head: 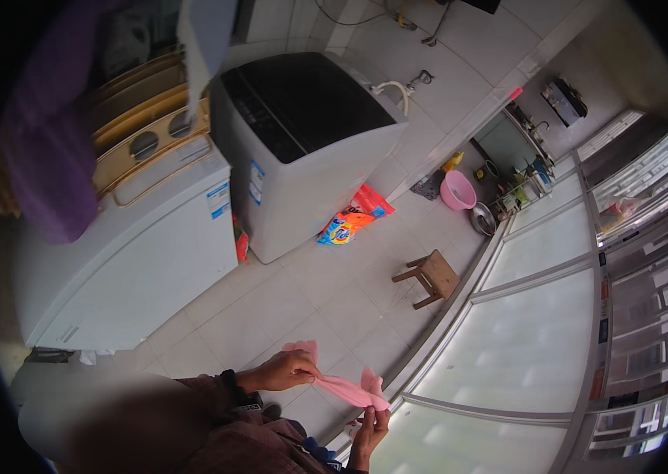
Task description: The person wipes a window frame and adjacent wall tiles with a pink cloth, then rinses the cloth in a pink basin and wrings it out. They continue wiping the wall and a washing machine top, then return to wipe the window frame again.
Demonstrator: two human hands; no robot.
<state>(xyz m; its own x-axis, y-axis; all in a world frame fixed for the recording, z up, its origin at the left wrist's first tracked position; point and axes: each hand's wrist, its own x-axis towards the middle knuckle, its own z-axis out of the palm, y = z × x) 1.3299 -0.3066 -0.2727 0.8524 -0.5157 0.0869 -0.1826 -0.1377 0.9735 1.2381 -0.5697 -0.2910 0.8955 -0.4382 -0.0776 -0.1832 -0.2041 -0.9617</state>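
Observation:
A pink cloth [342,391] is stretched and bunched between my hands, above the tiled floor. The fingers of my left hand [281,371] pinch it near one end, and a loose flap stands out beyond them. Lower in the picture, my right hand [371,435] grips the other end between thumb and fingers. A folded part sticks up there. Both wrists wear dark bands with small devices. The cloth's exact kind cannot be made out.
A top-loading washing machine [316,166] with a dark lid stands beside a white chest freezer [150,260]. A Tide detergent bag [348,222] leans against the washer. A wooden stool [437,275] stands near the frosted glass panels [523,343]. Farther off sits a pink basin [457,191].

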